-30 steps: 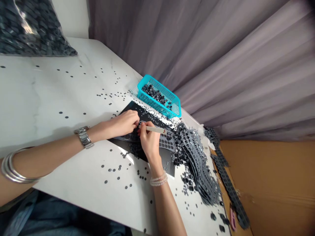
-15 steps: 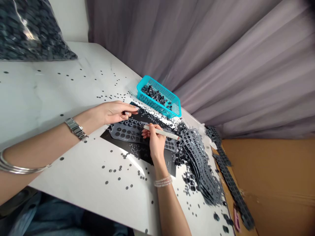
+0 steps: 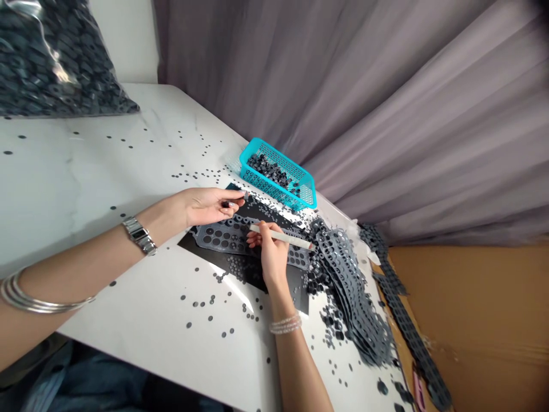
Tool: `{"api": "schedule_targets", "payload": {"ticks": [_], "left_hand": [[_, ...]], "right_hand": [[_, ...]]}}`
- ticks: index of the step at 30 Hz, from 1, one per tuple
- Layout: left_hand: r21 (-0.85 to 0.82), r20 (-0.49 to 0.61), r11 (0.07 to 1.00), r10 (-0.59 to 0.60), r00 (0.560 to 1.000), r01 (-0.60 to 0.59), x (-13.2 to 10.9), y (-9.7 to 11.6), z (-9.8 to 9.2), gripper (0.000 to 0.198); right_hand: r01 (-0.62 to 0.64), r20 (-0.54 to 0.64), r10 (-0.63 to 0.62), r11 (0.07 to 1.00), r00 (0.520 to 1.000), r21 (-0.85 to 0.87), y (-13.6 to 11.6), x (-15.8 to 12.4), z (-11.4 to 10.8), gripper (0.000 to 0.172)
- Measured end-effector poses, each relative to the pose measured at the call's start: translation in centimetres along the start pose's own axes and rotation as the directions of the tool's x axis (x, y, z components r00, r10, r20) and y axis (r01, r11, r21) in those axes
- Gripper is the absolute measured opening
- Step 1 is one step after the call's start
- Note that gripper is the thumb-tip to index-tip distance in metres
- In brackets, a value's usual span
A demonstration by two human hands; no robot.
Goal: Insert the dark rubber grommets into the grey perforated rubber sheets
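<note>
My left hand (image 3: 212,205) is closed, its fingertips pinching a small dark rubber piece (image 3: 246,195) above a black mat (image 3: 201,252). Wrapped round a white pen-like stick (image 3: 285,236), my right hand (image 3: 271,246) hovers over a perforated grey rubber sheet (image 3: 219,236). The sheet lies on the mat and has rows of round dark holes or discs. Part of it is hidden by my right hand. Just behind my left hand stands a turquoise basket (image 3: 253,143) with small black pieces inside.
A stack of perforated grey rubber strips (image 3: 351,297) lies on the right, beside loose black pieces (image 3: 332,320). Small dark discs are scattered over the white table (image 3: 146,320). At the back left is a clear bag (image 3: 55,63) full of dark pieces. Pink-handled scissors or cutters (image 3: 418,389) lie lower right.
The whole view has shifted slightly, so things appear a little lower. My left hand has moved slightly to the right, its small piece still pinched. My right hand keeps its hold on the stick.
</note>
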State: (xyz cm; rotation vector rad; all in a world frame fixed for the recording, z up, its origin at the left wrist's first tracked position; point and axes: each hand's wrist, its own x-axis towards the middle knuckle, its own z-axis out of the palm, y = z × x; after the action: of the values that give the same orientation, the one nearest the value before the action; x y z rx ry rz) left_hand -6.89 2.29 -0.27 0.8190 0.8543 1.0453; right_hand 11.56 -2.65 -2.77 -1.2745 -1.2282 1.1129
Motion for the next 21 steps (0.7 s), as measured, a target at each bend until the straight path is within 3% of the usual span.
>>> {"api": "schedule_targets", "payload": {"ticks": [3, 5, 13, 17, 21], "left_hand": [[-0.267, 0.008, 0.944, -0.201, 0.98, 0.196, 0.0, 0.1, 0.1, 0.008], [-0.315, 0.006, 0.924, -0.228, 0.974, 0.218, -0.1, 0.2, 0.2, 0.006], [-0.201, 0.035, 0.967, -0.153, 0.988, 0.157, -0.3, 0.2, 0.2, 0.005], [-0.228, 0.037, 0.961, -0.153, 0.987, 0.158, -0.2, 0.1, 0.2, 0.005], [-0.146, 0.064, 0.972, -0.174, 0.983, 0.182, -0.5, -0.4, 0.8, 0.012]], "right_hand": [[0.006, 0.012, -0.005, 1.0, 1.0, -0.006, 0.0, 0.0, 0.1, 0.026], [0.009, 0.015, -0.009, 1.0, 1.0, -0.003, -0.1, -0.1, 0.1, 0.026], [0.002, 0.026, -0.002, 1.0, 1.0, -0.014, -0.2, -0.2, 0.3, 0.026], [0.033, 0.015, -0.032, 0.999, 0.999, -0.017, -0.4, -0.3, 0.3, 0.029], [0.092, 0.033, -0.089, 0.991, 0.995, -0.095, -1.3, -0.4, 0.1, 0.046]]}}
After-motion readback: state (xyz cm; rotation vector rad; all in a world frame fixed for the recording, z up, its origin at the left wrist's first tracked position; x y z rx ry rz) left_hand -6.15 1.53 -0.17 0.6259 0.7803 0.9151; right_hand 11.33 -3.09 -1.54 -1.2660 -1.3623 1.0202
